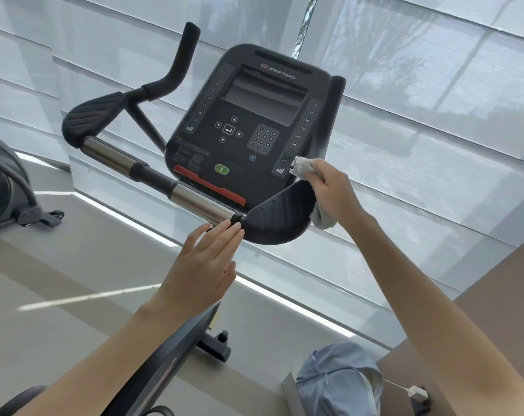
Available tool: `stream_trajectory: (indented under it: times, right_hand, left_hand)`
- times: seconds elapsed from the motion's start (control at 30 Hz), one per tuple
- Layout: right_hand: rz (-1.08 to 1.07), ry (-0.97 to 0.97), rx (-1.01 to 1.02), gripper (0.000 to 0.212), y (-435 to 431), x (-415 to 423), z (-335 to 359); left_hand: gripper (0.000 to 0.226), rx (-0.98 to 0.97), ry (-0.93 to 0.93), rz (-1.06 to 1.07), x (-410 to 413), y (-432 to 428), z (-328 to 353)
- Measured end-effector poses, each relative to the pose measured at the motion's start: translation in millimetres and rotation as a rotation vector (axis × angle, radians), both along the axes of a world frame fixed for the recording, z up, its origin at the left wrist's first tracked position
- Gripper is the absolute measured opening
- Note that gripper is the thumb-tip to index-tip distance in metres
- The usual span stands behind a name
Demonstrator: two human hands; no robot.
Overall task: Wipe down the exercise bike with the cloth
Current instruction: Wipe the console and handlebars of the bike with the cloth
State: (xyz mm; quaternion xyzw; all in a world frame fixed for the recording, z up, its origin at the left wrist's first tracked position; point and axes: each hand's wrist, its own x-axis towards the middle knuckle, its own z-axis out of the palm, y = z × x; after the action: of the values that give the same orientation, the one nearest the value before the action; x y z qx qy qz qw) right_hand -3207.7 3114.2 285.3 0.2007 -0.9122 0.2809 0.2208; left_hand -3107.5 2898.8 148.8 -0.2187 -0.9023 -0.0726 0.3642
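Observation:
The black exercise bike fills the middle of the view, its console (248, 121) tilted toward me with a dark screen, keypad and green button. My right hand (334, 192) grips a grey-white cloth (304, 168) against the far edge of the right elbow pad (277, 219), beside the console's lower right corner; one end of the cloth hangs below the pad. My left hand (203, 265) is open, fingers together, fingertips touching the chrome handlebar (200, 202) where it meets that pad. The left elbow pad (97, 117) and upright grip (184, 52) stand untouched.
Another machine (5, 187) stands at the left edge. Sheer window blinds (419, 121) run behind the bike. A light blue garment (340, 379) and a small white item lie on a brown surface at lower right. The bike's floor foot (217, 345) shows below my left arm.

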Motion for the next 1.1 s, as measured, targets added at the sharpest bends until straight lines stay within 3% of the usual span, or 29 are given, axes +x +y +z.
stream_trajectory:
  times: [0.07,0.2,0.6,0.7,0.83,0.9,1.0,1.1]
  right_hand:
    - [0.000,-0.052,0.183,0.019,-6.6,-9.3,-13.4]
    - [0.005,0.065,0.379,0.024,-19.4,1.9,-29.0]
    - [0.432,0.182,0.491,0.031,-41.3,61.7,-56.1]
    - [0.518,0.127,0.421,0.028,-31.3,62.8,-44.5]
    - [0.310,0.154,0.144,0.029,-5.4,41.6,5.3]
    - [0.201,0.221,0.104,0.030,5.3,24.1,30.9]
    - [0.164,0.195,0.238,0.020,7.2,-7.7,46.5]
    - [0.139,-0.033,0.483,0.013,-1.7,-36.7,28.8]
  left_hand:
    - [0.048,-0.006,-0.005,-0.001,0.2,-0.4,-0.1]
    - [0.047,-0.007,-0.001,-0.007,-0.2,-1.0,-1.7]
    - [0.038,0.229,0.158,-0.078,-3.9,-9.1,-16.2]
    - [0.041,0.242,0.147,-0.079,-6.1,-11.1,-16.1]
    - [0.042,0.154,0.116,-0.098,-9.5,-3.0,-13.8]
    - [0.044,0.127,0.098,-0.104,-11.5,1.7,-12.9]
    - [0.044,0.128,0.095,-0.101,-12.8,2.8,-10.9]
    - [0.043,0.096,0.101,-0.096,-11.8,0.4,-9.6]
